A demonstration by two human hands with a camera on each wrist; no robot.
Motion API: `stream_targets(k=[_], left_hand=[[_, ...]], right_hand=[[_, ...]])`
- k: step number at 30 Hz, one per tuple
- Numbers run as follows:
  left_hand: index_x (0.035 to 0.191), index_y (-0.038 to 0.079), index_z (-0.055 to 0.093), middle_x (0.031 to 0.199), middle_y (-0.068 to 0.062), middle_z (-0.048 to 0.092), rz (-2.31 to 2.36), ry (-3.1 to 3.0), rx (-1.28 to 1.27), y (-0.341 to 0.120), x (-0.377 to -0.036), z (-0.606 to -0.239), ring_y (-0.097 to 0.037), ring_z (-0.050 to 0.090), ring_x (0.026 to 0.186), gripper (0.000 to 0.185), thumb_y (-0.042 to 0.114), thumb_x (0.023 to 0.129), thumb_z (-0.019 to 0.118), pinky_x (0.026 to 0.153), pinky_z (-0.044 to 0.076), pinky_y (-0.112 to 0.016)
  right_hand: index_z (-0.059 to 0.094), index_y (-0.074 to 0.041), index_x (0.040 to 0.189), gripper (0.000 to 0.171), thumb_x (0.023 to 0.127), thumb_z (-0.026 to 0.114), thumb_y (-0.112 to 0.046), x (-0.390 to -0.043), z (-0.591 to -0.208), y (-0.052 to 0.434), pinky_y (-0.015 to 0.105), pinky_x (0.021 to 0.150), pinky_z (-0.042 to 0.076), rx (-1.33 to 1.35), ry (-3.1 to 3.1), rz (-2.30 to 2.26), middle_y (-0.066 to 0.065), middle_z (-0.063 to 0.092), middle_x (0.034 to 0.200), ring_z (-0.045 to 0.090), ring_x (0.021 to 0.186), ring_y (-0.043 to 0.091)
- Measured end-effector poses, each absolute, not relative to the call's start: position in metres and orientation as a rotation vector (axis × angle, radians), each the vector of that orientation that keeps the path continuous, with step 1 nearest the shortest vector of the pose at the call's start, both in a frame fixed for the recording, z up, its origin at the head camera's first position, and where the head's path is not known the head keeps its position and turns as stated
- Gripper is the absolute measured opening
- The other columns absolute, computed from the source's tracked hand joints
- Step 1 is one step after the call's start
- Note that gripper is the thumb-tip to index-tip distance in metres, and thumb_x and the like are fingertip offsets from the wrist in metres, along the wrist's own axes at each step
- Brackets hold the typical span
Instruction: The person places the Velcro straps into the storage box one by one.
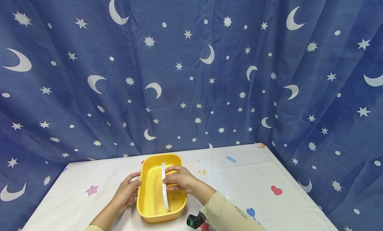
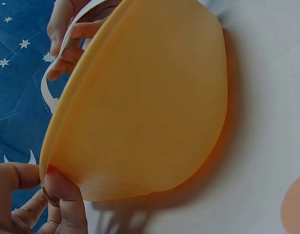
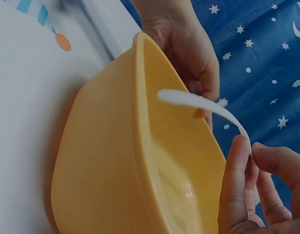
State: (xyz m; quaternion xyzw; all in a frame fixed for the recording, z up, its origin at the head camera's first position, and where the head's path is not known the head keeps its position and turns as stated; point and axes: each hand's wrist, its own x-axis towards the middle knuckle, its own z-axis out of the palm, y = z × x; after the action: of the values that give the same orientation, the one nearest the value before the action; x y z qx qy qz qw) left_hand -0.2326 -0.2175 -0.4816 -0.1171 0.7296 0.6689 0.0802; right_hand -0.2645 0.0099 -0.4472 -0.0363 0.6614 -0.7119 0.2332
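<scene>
A yellow plastic tub with rounded corners stands on the table. My left hand grips its left rim; in the left wrist view the thumb and fingers pinch that rim. Over the tub's opening my right hand pinches a white strap between thumb and fingers. The strap looks soft and fuzzy, like a hook-and-loop tie, and bends in a curve in the right wrist view, with one free end above the tub. Inside the tub, the visible floor is bare yellow.
Several thin white straps lie side by side on the white patterned tablecloth, right of the tub. A blue curtain with moons and stars hangs behind the table and along its right side. A black wrist device sits by the right sleeve.
</scene>
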Motion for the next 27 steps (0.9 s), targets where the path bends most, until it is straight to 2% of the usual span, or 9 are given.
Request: stream_targets(k=[8, 14, 20, 27], left_hand=[[0.145, 0.011, 0.039, 0.092, -0.005, 0.06, 1.989, 2.193, -0.37, -0.218, -0.231, -0.481, -0.01, 0.056, 0.069, 0.053, 0.015, 0.094, 0.052, 0.054, 0.05, -0.022], [0.145, 0.011, 0.039, 0.091, -0.005, 0.059, 1.992, 2.192, -0.383, -0.218, -0.231, -0.48, -0.01, 0.056, 0.069, 0.053, 0.014, 0.093, 0.051, 0.055, 0.05, -0.022], [0.145, 0.011, 0.038, 0.092, -0.005, 0.062, 1.964, 2.213, -0.377, -0.217, -0.232, -0.48, -0.01, 0.058, 0.069, 0.054, 0.017, 0.094, 0.052, 0.054, 0.051, -0.022], [0.145, 0.011, 0.038, 0.093, -0.007, 0.063, 1.964, 2.21, -0.387, -0.216, -0.232, -0.48, -0.011, 0.059, 0.069, 0.054, 0.016, 0.093, 0.051, 0.055, 0.052, -0.023]], right_hand=[[0.063, -0.005, 0.109, 0.031, 0.082, 0.07, 0.008, -0.263, -0.452, -0.002, 0.039, 0.067, 0.061, -0.094, 1.813, -1.955, 0.007, 0.07, 0.086, 0.067, 0.074, 0.016], [0.063, -0.006, 0.11, 0.032, 0.081, 0.073, 0.005, -0.262, -0.455, -0.011, 0.04, 0.068, 0.06, -0.081, 1.822, -1.942, 0.009, 0.069, 0.088, 0.066, 0.073, 0.016], [0.062, -0.006, 0.109, 0.031, 0.082, 0.072, 0.005, -0.264, -0.462, -0.019, 0.041, 0.069, 0.06, -0.066, 1.828, -1.946, 0.007, 0.064, 0.081, 0.065, 0.07, 0.016], [0.062, -0.005, 0.107, 0.029, 0.081, 0.071, 0.005, -0.263, -0.469, -0.027, 0.041, 0.068, 0.06, -0.047, 1.814, -1.951, 0.01, 0.066, 0.085, 0.067, 0.071, 0.017]])
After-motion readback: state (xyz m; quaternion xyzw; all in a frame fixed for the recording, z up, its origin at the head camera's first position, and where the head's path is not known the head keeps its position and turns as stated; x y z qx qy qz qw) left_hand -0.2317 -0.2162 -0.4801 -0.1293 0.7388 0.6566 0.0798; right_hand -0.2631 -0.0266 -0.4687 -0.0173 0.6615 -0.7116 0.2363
